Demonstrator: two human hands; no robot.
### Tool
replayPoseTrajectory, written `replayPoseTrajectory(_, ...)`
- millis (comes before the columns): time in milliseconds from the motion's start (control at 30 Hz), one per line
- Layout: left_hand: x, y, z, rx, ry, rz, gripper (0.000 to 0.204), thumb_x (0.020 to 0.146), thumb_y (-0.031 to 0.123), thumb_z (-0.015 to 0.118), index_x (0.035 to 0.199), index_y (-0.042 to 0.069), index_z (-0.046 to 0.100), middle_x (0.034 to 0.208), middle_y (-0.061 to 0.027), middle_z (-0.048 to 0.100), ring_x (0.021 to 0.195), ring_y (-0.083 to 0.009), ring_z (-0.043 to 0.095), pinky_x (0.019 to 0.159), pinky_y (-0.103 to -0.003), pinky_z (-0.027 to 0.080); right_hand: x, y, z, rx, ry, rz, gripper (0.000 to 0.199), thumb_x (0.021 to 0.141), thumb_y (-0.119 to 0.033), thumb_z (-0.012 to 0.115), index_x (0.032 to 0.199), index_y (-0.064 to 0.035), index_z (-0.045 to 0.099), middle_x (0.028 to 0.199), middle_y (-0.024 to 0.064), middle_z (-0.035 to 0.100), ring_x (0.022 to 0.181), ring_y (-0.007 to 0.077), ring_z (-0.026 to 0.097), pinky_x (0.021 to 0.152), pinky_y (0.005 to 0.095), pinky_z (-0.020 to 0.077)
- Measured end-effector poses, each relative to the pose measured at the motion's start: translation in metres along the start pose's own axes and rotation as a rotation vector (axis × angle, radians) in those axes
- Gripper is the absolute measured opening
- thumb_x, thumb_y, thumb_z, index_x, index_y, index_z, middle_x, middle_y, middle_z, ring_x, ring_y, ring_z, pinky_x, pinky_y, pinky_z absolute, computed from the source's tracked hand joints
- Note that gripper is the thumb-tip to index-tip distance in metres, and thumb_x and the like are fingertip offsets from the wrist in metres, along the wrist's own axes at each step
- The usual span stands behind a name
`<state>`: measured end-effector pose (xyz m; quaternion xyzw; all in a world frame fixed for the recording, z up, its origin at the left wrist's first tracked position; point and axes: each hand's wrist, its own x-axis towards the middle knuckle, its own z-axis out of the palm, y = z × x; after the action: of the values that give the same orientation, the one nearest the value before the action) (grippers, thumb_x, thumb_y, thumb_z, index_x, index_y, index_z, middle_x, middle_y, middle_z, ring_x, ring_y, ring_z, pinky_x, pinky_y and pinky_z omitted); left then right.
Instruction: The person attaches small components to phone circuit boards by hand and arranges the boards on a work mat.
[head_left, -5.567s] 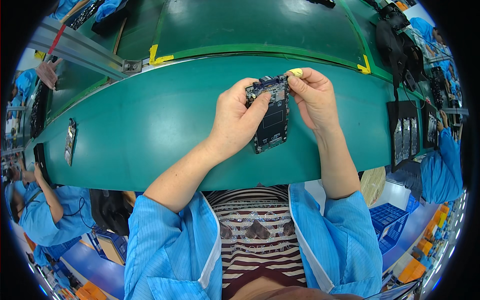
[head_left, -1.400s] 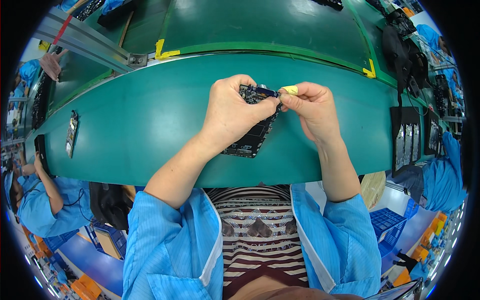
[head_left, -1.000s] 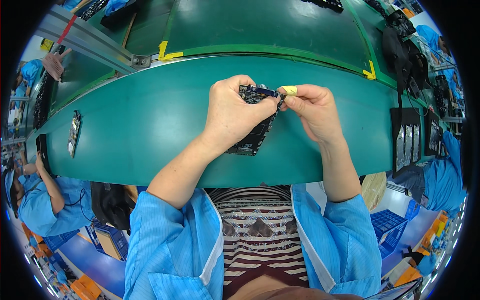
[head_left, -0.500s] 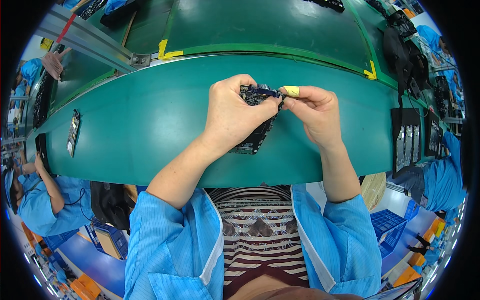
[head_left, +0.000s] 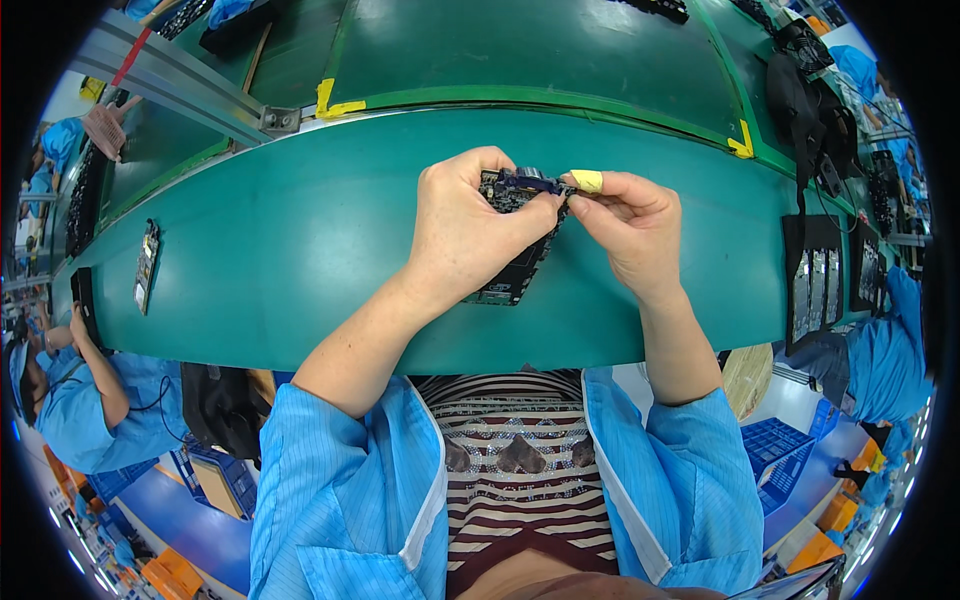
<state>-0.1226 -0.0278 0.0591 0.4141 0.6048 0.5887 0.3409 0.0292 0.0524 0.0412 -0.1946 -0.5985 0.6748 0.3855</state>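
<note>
A black circuit board (head_left: 522, 268), dense with small parts along its far end, is held tilted above the green table. My left hand (head_left: 462, 222) is closed round it, thumb across the face and fingers behind the far edge. A dark blue connector-like part (head_left: 532, 183) shows at that edge beside the left thumb. My right hand (head_left: 640, 228) pinches with thumb and index finger at the board's far right corner; what lies between the tips is too small to make out. Yellow tape (head_left: 587, 181) wraps the right index fingertip.
Another narrow board (head_left: 147, 265) lies on the green table (head_left: 300, 240) at the left. A black tray with silvery boards (head_left: 815, 285) hangs by the right edge. Across the back runs a green-edged ledge (head_left: 540, 97); a metal post (head_left: 185, 75) slants at far left. Co-workers sit either side.
The board's near end has tipped slightly up and to the right. My right hand has shifted very slightly right, its pinch still at the corner.
</note>
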Motion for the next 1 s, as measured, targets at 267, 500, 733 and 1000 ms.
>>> replayPoseTrajectory(267,-0.0002,0.0001,-0.0001,0.026,0.007,0.031,0.016,0.069,0.008,0.071,0.066,-0.002,0.059,0.057,-0.0053,0.061,0.051,-0.0051,0.056,0.043,-0.021,0.042,-0.0001,-0.0004,0.0021,-0.009,0.021,-0.006,0.017,0.08,0.009,0.059,0.095,0.0051,0.065,0.092,0.0107,0.066,0.083,0.0115,0.062,0.075,0.0223,0.05)
replayPoseTrajectory(500,0.0001,0.001,0.0004,0.037,0.012,0.034,0.017,0.069,0.008,0.071,0.066,-0.002,0.059,0.057,-0.005,0.061,0.05,-0.0049,0.055,0.042,-0.021,0.041,0.0003,0.0009,0.0029,0.014,0.04,0.002,0.016,0.08,0.008,0.06,0.095,0.0043,0.065,0.091,0.0096,0.066,0.082,0.0103,0.061,0.073,0.0209,0.0495)
replayPoseTrajectory(733,-0.0003,-0.0006,0.0008,0.026,0.02,0.028,0.018,0.069,0.008,0.071,0.065,-0.002,0.058,0.055,-0.004,0.059,0.049,-0.0047,0.054,0.041,-0.021,0.04,-0.0002,0.003,0.0047,0.036,0.066,-0.003,0.016,0.079,0.008,0.062,0.094,0.0039,0.066,0.089,0.0091,0.066,0.079,0.0093,0.061,0.07,0.0197,0.049)
replayPoseTrajectory(1000,-0.0009,-0.0001,0.0002,0.021,0.023,0.013,0.017,0.069,0.008,0.071,0.065,-0.002,0.057,0.056,-0.0043,0.06,0.05,-0.0051,0.055,0.042,-0.021,0.042,-0.0008,0.0073,0.0055,0.026,0.105,-0.007,0.013,0.079,0.007,0.064,0.091,0.0031,0.067,0.088,0.0083,0.067,0.076,0.0081,0.061,0.067,0.0185,0.0494)
